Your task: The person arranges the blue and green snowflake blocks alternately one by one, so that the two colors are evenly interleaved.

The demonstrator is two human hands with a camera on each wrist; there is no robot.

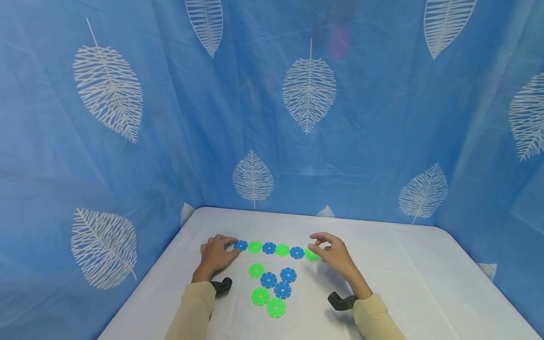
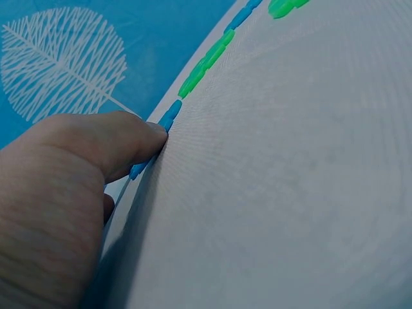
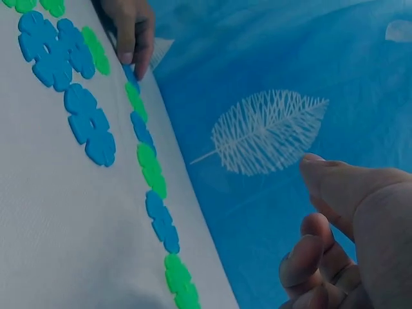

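A row of notched plastic discs, blue and green by turns, crosses the white table. At its left end lies a blue disc point(image 1: 241, 245); my left hand point(image 1: 216, 255) has thumb and index finger at its edges. In the left wrist view the thumb point(image 2: 145, 138) touches this disc, which appears flat on the table. At the row's right end lies a green disc point(image 1: 312, 255), partly covered in the head view by my right hand point(image 1: 335, 255). That hand hovers with nothing between thumb and fingers. In the right wrist view, its fingers point(image 3: 302, 257) are loosely bent, apart from the discs.
Nearer to me lies a loose group of discs, including a blue disc point(image 1: 282, 290) and a green disc point(image 1: 276, 307). Both wrists wear a black device point(image 1: 341, 301). A blue curtain point(image 1: 365, 141) with white leaf prints stands behind the table point(image 1: 425, 283).
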